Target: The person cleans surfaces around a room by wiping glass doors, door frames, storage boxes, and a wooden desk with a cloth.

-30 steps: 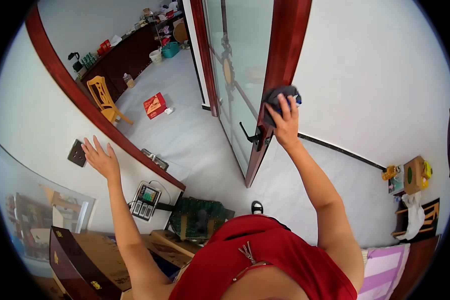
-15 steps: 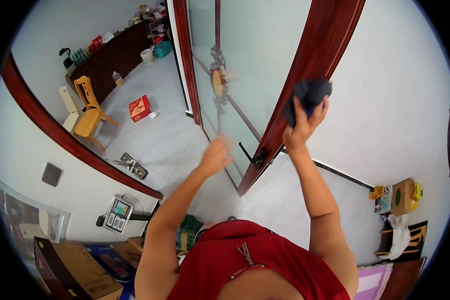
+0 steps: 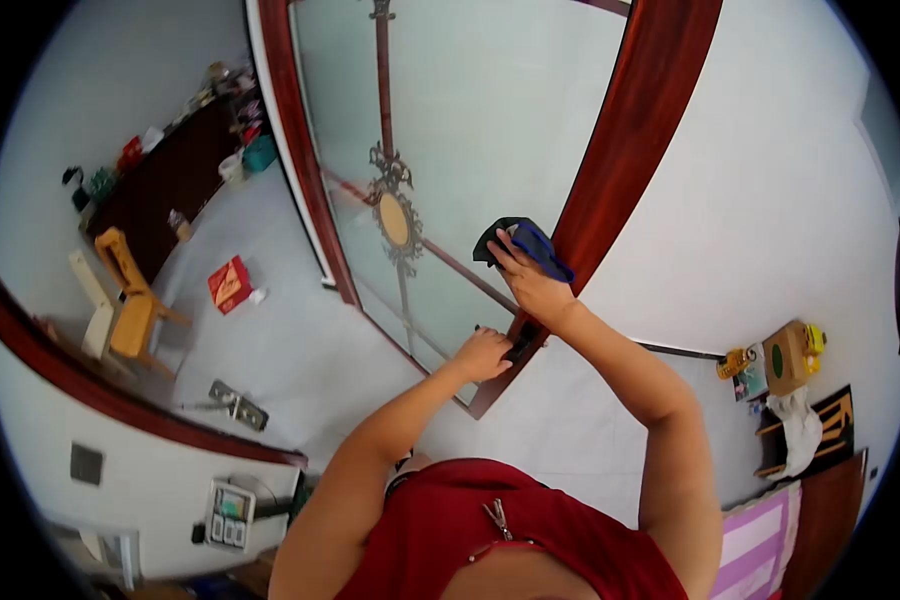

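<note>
A door with a red-brown wooden frame point(image 3: 635, 130) and a frosted glass panel point(image 3: 490, 130) stands in front of me. My right hand point(image 3: 540, 292) presses a dark cloth with a blue edge point(image 3: 542, 246) against the glass, beside the frame's upright. Its fingers lie over the cloth. Lower down, my left hand point(image 3: 483, 354) is closed around the black door handle point(image 3: 523, 343), covering most of the lever. An ornament with a tan oval point(image 3: 394, 219) decorates the glass to the left of the cloth.
Beyond the doorway are a wooden chair point(image 3: 135, 310), a red box point(image 3: 230, 285) and a flat mop head point(image 3: 238, 405) on the floor. A scale point(image 3: 231, 515) is at lower left. A cardboard box point(image 3: 786, 358) and an oil bottle point(image 3: 732, 363) stand at right.
My left hand has moved from the air onto the door handle. My right hand has carried the cloth down and left, from the wooden frame to the glass. The view has shifted.
</note>
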The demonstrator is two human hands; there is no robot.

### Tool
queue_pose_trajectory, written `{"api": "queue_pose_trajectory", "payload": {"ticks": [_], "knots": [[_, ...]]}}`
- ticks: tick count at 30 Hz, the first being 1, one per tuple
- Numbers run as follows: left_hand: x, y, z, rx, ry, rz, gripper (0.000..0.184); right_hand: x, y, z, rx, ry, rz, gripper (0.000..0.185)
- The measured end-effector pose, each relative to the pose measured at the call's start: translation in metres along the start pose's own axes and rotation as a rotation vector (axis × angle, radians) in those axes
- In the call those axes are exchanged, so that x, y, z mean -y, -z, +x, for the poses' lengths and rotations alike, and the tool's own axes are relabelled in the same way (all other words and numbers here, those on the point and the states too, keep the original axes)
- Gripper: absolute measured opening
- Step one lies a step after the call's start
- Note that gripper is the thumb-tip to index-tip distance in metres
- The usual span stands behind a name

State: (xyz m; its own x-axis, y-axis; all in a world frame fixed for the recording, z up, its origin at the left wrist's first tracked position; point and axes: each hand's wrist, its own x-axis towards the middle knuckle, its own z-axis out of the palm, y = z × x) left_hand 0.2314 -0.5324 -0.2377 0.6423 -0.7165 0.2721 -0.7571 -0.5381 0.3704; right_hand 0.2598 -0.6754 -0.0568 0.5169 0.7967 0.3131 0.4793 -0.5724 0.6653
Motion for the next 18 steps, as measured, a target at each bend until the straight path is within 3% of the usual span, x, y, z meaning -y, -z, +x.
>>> {"api": "queue_pose_trajectory", "payload": {"ticks": [2, 4, 6, 9, 10, 11, 12, 15, 18], "knots": [[0.012, -0.004, 0.006, 0.016, 0.007, -0.047, 0.031, -0.021, -0.006, 0.028, -0.087, -0.049, 0.099, 0.035], [0.022, -0.004, 0.007, -0.012, -0.059, -0.068, 0.025, -0.049, 0.026, 0.067, -0.079, -0.079, -0.141, 0.038], [0.040, -0.004, 0.012, 0.031, -0.120, -0.139, 0.022, -0.092, 0.074, 0.111, -0.205, -0.253, 0.057, 0.046], [0.062, -0.005, 0.024, 0.106, -0.232, -0.157, 0.018, -0.164, 0.130, 0.160, -0.512, -0.473, -0.297, 0.057], [0.067, -0.006, 0.028, 0.132, -0.273, -0.150, 0.017, -0.182, 0.147, 0.171, -0.585, -0.543, -0.458, 0.055], [0.071, -0.004, 0.032, 0.172, -0.287, -0.134, 0.017, -0.198, 0.170, 0.173, -0.571, -0.524, -0.454, 0.040], [0.071, 0.000, 0.036, 0.210, -0.303, -0.114, 0.017, -0.207, 0.174, 0.174, -0.569, -0.537, -0.483, 0.037], [0.077, 0.001, 0.040, 0.229, -0.338, -0.135, 0.015, -0.197, 0.138, 0.158, -0.635, -0.513, -0.590, 0.046], [0.082, -0.015, 0.041, 0.195, -0.336, -0.179, 0.013, -0.121, 0.090, 0.110, -0.404, -0.513, -0.416, 0.033]]}}
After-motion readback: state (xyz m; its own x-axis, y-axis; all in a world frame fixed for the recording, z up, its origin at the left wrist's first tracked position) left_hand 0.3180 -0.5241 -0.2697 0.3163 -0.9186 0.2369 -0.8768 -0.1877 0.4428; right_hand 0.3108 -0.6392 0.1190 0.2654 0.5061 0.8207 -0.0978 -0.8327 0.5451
